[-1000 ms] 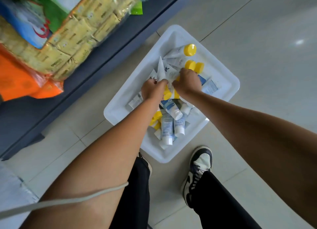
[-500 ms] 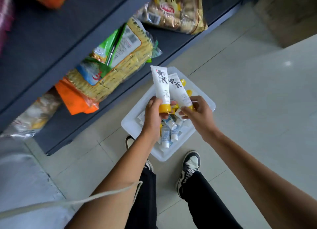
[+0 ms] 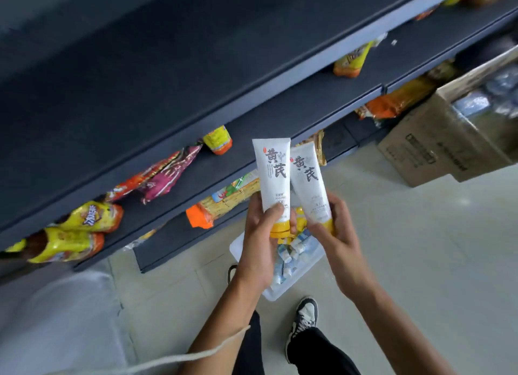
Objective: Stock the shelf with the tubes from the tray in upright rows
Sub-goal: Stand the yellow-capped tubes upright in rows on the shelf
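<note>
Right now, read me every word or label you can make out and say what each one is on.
"黄芪": left-hand tube, large black characters.
"黄芪": right-hand tube, the same.
Small print on both tubes: too small to read.
Yellow snack bag and cardboard box: print blurred, unreadable.

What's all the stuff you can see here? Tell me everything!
big tubes: two, white with yellow caps, upright, one in each hand
small tubes: several, white and blue, in the tray
tray: one, white, on the floor below the hands
shelves: several, dark grey, top and left
snack bags: many, yellow, orange, purple, lying on the shelves
box: one, brown cardboard, on the floor at right
floor: pale tiles
cord: one, white, bottom left
shoes: two, black and white, by the tray
left hand: grips one big tube near its cap
right hand: grips the other near its cap
</note>
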